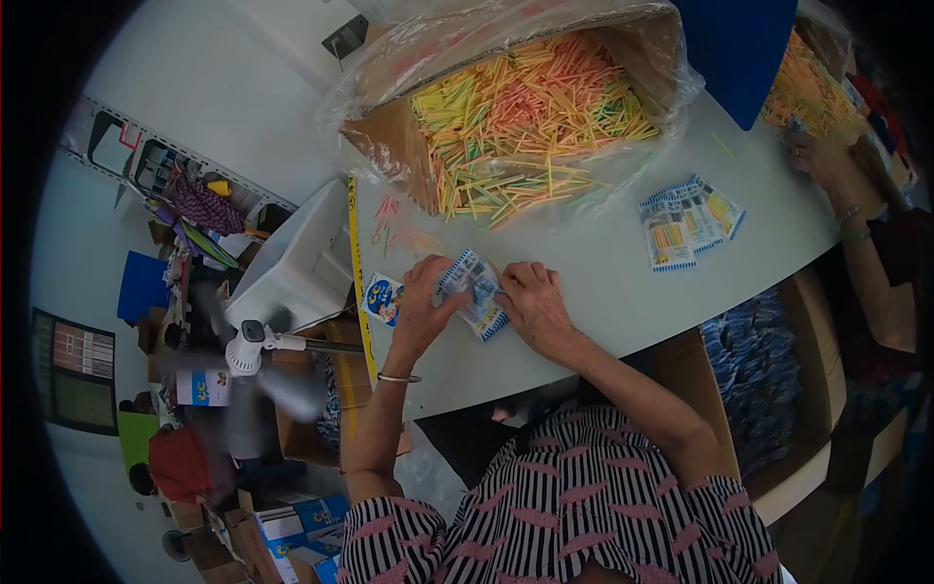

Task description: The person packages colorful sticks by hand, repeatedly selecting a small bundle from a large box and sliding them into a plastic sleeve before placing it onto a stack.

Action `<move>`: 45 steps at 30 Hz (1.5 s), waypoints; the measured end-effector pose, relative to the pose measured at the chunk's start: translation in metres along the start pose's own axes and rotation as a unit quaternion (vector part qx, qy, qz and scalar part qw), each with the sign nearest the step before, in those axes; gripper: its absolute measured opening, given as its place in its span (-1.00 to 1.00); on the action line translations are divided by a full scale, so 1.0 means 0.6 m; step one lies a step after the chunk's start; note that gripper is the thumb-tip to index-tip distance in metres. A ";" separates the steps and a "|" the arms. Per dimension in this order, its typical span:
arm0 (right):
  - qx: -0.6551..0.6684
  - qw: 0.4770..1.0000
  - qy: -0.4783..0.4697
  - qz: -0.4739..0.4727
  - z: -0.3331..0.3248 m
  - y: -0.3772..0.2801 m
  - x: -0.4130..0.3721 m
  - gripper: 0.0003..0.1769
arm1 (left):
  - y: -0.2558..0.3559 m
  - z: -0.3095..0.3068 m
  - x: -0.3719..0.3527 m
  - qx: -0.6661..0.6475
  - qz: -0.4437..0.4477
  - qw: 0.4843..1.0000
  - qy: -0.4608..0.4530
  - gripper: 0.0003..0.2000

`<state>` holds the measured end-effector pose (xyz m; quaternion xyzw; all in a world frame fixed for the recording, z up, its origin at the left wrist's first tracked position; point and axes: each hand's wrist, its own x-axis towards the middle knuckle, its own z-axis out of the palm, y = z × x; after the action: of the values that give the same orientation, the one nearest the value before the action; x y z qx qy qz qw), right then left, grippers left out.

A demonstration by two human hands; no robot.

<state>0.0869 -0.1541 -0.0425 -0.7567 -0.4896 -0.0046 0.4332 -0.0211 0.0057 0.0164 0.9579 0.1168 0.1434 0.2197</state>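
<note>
Striped-end pkt [471, 294] sits btwn both hands, nearside of the carton [394, 146] of pastel sticks [545, 107]. L hand [426, 297] pinches one edge; R hand [537, 307] touches the other, closure can't tell. Step: prob. two-handed pkt handling; next move likely needs steady L hold.

Carton [389, 151] ahead, room beside right hand [538, 307]

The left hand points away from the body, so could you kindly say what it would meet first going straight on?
Probably the loose sticks just past the left hand; its height is unclear, so it might clear them and reach the box.
</note>
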 end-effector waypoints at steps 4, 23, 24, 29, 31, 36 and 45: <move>0.082 0.995 0.057 -0.006 -0.009 0.004 0.002 -0.70 | -0.021 0.007 0.007 -0.122 -0.045 0.991 0.016 -0.62; 0.216 0.976 0.007 0.039 -0.122 0.033 0.009 -0.90 | 0.102 0.012 0.068 -0.157 0.046 0.986 0.039 -0.91; 0.215 0.976 0.009 0.039 -0.132 0.029 0.012 -0.90 | 0.104 0.015 0.071 -0.157 0.048 0.986 0.039 -0.91; 0.234 0.970 -0.017 0.067 -0.153 0.029 0.017 -0.87 | 0.120 0.016 0.086 -0.155 0.096 0.982 0.040 -0.88; 0.250 0.965 -0.012 0.075 -0.155 0.033 0.016 -0.87 | 0.115 0.015 0.097 -0.162 0.109 0.981 0.013 -0.87; 0.189 0.978 0.022 0.091 -0.155 0.080 0.005 -0.87 | 0.059 0.031 0.179 -0.141 0.130 0.981 -0.004 -0.79; 0.023 0.989 0.067 -0.126 -0.123 0.125 0.035 -0.95 | -0.030 0.113 0.277 0.117 0.239 0.964 0.025 -0.62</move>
<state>0.1841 -0.1983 -0.0362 -0.6770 -0.5507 -0.0990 0.4781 0.1530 0.0429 -0.0128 0.9730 -0.0944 0.2012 0.0622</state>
